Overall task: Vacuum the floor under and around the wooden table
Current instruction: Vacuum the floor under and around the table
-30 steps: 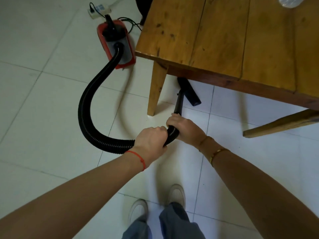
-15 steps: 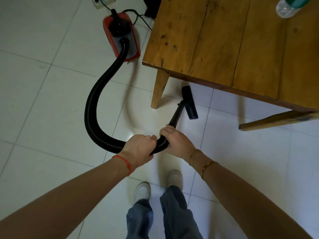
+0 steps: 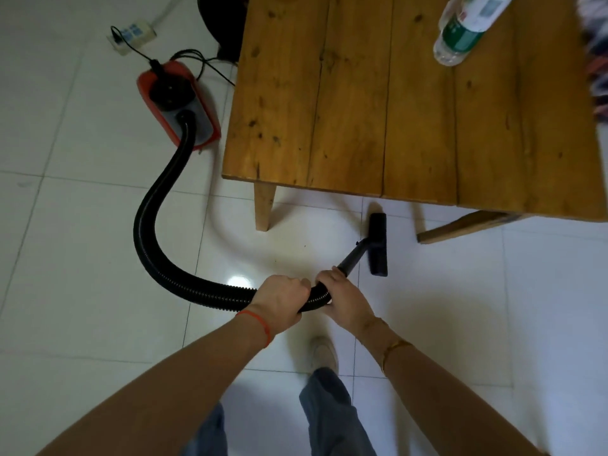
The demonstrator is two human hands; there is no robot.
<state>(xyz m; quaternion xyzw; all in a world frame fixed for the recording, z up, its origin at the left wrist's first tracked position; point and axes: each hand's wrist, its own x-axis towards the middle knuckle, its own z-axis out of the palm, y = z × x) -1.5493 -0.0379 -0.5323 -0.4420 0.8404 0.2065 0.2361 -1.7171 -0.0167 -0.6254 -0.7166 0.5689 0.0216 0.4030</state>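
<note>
The scene is lit dimly and evenly from overhead. A small bright glare patch is seen on the glossy floor tiles, just left of the left hand. Soft shadows are cast beneath the tabletop edge. Straight lines are bowed by wide-angle distortion. The patterned fabric right of the tabletop is smeared by blur.
</note>
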